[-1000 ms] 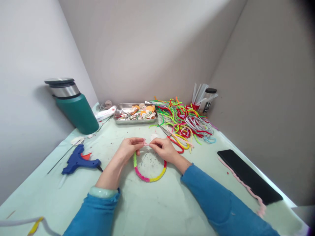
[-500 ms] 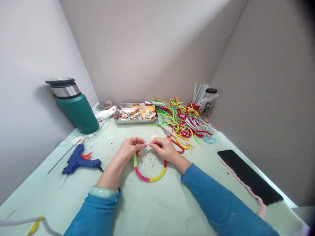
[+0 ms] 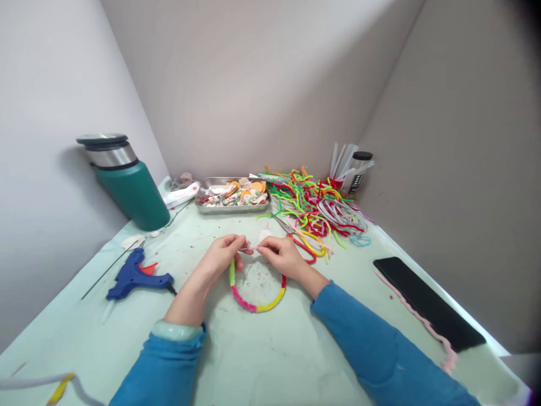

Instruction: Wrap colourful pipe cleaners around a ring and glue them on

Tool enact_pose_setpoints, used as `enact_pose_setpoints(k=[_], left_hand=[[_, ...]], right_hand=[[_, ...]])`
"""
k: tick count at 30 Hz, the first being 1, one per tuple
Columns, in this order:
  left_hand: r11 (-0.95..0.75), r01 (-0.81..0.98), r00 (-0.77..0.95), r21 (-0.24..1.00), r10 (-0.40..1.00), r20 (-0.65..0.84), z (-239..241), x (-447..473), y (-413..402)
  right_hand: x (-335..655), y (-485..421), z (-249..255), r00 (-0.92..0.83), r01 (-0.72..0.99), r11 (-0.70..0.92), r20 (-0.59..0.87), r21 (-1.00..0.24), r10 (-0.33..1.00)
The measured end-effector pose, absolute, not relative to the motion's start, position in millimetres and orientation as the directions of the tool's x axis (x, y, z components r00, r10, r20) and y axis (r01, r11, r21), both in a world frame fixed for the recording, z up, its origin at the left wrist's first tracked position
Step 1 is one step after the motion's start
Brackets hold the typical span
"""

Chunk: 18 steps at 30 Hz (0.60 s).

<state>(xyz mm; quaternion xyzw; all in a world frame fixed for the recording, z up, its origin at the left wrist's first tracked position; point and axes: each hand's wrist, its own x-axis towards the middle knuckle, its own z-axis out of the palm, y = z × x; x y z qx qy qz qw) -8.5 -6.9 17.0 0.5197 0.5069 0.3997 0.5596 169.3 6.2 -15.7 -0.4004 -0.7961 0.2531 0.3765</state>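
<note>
A ring wrapped in coloured pipe cleaners (image 3: pixel 264 308) lies at the middle of the table, with green, magenta, yellow and red sections showing. Its far side is hidden by my hands. My left hand (image 3: pixel 228 251) pinches at the ring's upper left, fingers closed on a pale pink pipe cleaner (image 3: pixel 252 248). From the other side, my right hand (image 3: pixel 280 255) grips the same pink strand between thumb and forefinger. A short pink stretch shows between the two sets of fingertips.
Scissors (image 3: pixel 306 251) lie beyond my right hand, beside a heap of pipe cleaners (image 3: pixel 304 197). A metal tray (image 3: pixel 232 210) holds cut-outs. At left are a blue glue gun (image 3: pixel 131 274) and green bottle (image 3: pixel 133 194); at right, a black phone (image 3: pixel 426 301).
My left fingers have shifted slightly up and left along the pink pipe cleaner, and a little more of it shows. My right hand and the ring stay put.
</note>
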Motion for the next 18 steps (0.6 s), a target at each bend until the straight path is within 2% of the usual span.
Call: enact_pose_setpoints(k=[7,18], left_hand=[[0.207,0.083,0.187,0.975,0.958,-0.22,12.8,-10.7,-6.8],[0.18,0.125,0.213,0.976,0.956,-0.204,18.8,-10.5,-9.1]], right_hand=[[169.3,4.2,-13.2,-0.438,0.453,0.573,0.39,-0.683,0.81],[169.8,4.9,-14.4,-0.426,0.435,0.578,0.408,-0.691,0.808]])
